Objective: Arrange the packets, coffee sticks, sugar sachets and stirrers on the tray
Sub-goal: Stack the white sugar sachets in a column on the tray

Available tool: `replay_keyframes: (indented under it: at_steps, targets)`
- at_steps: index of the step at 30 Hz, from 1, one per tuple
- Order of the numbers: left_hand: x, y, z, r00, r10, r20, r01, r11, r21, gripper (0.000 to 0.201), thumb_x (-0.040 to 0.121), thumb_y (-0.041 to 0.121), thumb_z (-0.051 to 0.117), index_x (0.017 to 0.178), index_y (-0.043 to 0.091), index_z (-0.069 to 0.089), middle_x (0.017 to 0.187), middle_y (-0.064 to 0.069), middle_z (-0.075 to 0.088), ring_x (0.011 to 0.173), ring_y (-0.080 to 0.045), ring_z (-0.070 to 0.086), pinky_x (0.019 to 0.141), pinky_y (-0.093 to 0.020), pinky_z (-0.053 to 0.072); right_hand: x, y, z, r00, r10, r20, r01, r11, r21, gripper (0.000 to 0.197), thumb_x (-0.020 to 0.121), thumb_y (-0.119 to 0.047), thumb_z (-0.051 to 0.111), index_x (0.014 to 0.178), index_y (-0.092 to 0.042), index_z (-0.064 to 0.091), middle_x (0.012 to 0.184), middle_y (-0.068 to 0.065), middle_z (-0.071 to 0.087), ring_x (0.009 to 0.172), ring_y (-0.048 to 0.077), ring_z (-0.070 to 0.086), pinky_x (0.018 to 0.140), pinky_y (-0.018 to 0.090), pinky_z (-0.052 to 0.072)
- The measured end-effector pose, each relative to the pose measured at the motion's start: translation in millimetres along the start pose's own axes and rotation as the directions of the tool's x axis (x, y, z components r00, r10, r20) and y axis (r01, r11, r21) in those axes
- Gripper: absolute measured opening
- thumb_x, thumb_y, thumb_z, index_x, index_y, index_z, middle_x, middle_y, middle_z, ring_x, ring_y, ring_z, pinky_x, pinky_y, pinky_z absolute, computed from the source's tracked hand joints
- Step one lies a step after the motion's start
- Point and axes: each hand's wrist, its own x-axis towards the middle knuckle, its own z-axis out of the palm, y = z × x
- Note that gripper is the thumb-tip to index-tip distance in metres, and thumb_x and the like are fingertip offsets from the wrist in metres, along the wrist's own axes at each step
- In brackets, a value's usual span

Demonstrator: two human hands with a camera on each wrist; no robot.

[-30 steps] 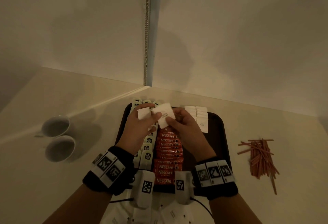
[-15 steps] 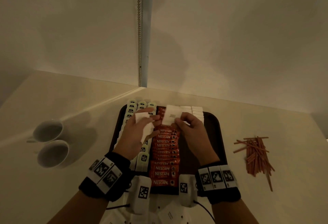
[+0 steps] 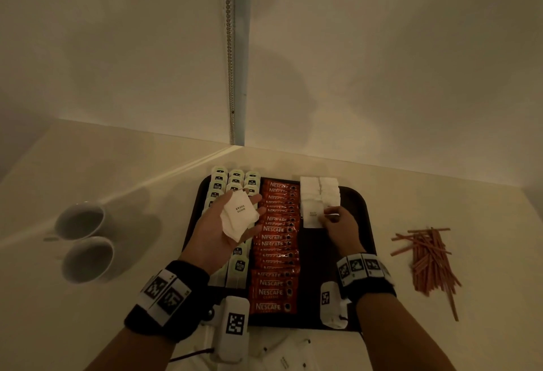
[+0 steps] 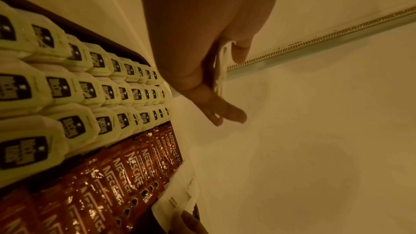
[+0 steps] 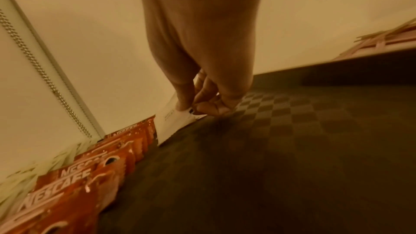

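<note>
1. Dark tray sits on the pale table, near the wall corner.
2. Left hand hovers palm-up over the tray's left side, holding a small stack of white sugar sachets; top one reads "WHITE SUGAR". Grip: thumb and fingers curled round the stack; the left wrist view shows the sachet edges pinched between thumb and fingers.
3. Right hand is low on the tray, pinching one sugar sachet between thumb and fingertips; its lower edge touches the tray floor, just right of the coffee sticks.
4. Sugar sachets already laid form two short columns at the tray's far right-centre, just beyond the pinched one.
5. Red coffee sticks fill one overlapping column down the tray's middle.
6. Pale green packets run in three columns along the tray's left side, partly hidden by the left hand.
7. Stirrers lie in a loose pile on the table, right of the tray, apart from it.
8. Two white cups stand on the table, left of the tray.
9. More white sachets lie on the table at the near edge, below the tray.
</note>
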Motion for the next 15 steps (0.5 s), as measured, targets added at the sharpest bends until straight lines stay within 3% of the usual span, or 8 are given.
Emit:
replay_keyframes:
  at_steps: [4, 10, 13, 15]
  targets:
    - [-1, 4, 0, 0.999, -0.048, 0.014, 0.049, 0.997, -0.063, 0.045, 0.099, 0.043, 0.031, 0.111, 0.011, 0.061, 0.099, -0.009, 0.074, 0.081, -0.024, 0.072, 0.058, -0.030, 0.058, -2, -5, 8, 0.997, 0.000, -0.081, -0.001, 1.000, -0.016, 0.022, 0.086, -0.015, 0.065, 0.106, -0.006, 0.059, 0.110, 0.010, 0.062, 0.103, 0.022, 0.057, 0.084, 0.027, 0.044]
    - [-5, 6, 0, 0.999, -0.036, 0.015, 0.037, 0.998, -0.059, 0.037, 0.098, 0.022, 0.031, 0.120, 0.007, 0.057, 0.103, -0.013, 0.072, 0.091, -0.028, 0.068, 0.058, -0.027, 0.058, -3, -7, 11, 0.994, -0.028, -0.105, 0.021, 0.997, -0.071, 0.024, 0.087, -0.014, 0.065, 0.106, -0.002, 0.056, 0.101, 0.009, 0.059, 0.093, 0.018, 0.055, 0.077, 0.024, 0.041]
    - [-8, 7, 6, 1.000, 0.014, -0.026, -0.014, 1.000, 0.003, 0.030, 0.099, 0.015, 0.033, 0.112, 0.008, 0.059, 0.097, -0.014, 0.072, 0.093, -0.029, 0.064, 0.056, -0.026, 0.057, -8, -13, 10, 0.990, -0.067, -0.120, 0.062, 0.997, -0.045, 0.026, 0.085, -0.016, 0.067, 0.105, -0.003, 0.054, 0.092, 0.004, 0.055, 0.095, 0.025, 0.059, 0.074, 0.025, 0.043]
    - [-9, 8, 11, 0.994, 0.074, -0.084, -0.068, 0.995, 0.080, 0.022, 0.099, 0.012, 0.039, 0.102, 0.011, 0.060, 0.094, -0.013, 0.071, 0.088, -0.028, 0.064, 0.053, -0.027, 0.056, -18, -29, 9, 0.983, -0.160, -0.085, 0.161, 0.987, -0.002, 0.023, 0.087, -0.022, 0.064, 0.103, -0.008, 0.056, 0.089, -0.002, 0.056, 0.093, 0.020, 0.060, 0.070, 0.019, 0.044]
